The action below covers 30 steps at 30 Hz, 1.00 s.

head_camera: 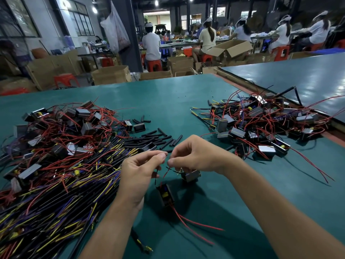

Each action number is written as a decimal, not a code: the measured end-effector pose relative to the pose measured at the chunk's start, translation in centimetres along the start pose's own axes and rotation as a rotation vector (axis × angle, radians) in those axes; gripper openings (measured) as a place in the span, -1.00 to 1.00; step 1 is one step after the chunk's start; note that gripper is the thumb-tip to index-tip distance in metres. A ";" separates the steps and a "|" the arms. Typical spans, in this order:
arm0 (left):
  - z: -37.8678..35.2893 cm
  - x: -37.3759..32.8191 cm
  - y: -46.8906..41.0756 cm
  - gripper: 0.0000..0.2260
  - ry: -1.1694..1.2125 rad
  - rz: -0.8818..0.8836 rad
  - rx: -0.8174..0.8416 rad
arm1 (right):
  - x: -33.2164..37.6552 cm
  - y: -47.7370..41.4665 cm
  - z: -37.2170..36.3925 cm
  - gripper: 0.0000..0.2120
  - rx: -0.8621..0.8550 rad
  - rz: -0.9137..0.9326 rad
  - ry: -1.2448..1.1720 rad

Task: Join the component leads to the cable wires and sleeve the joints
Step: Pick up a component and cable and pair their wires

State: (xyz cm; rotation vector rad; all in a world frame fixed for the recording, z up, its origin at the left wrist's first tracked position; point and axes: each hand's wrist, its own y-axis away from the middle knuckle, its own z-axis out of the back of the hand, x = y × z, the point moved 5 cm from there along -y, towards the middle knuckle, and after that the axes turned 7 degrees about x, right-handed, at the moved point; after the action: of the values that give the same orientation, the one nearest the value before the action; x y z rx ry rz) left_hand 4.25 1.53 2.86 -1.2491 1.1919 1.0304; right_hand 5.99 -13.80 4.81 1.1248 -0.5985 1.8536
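My left hand (139,172) and my right hand (194,156) meet above the green table (186,101), each pinching thin wire ends between thumb and forefinger. The pinched ends almost touch. A red lead (165,174) runs down from the fingers to a small black component (166,195) that hangs tilted under my left hand. Red leads (196,224) trail from its lower end onto the table. Under my right hand sits a second boxy component (191,175). A black cable (139,241) with a yellow wire tip lies between my forearms.
Left of my hands lies a big heap of black cables with yellow and blue wires (61,193), topped by components with red leads (74,126). Loose black sleeves (155,138) lie in the middle. Another heap of components (261,120) sits right. People sit beyond at other tables among cardboard boxes.
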 end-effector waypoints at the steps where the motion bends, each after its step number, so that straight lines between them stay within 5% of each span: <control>1: 0.0 0.1 0.0 -0.82 0.003 0.004 -0.001 | -0.1 0.0 0.0 -0.80 0.008 -0.003 0.005; 30: -0.4 0.8 -0.1 -0.88 0.039 0.097 0.176 | 0.5 0.1 0.9 -0.94 -0.078 0.104 -0.021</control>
State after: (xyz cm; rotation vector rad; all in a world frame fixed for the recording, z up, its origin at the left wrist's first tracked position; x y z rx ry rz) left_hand 4.38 1.10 2.07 -1.0867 1.3541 0.9530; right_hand 6.17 -14.27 5.70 1.0809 -0.7476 1.8921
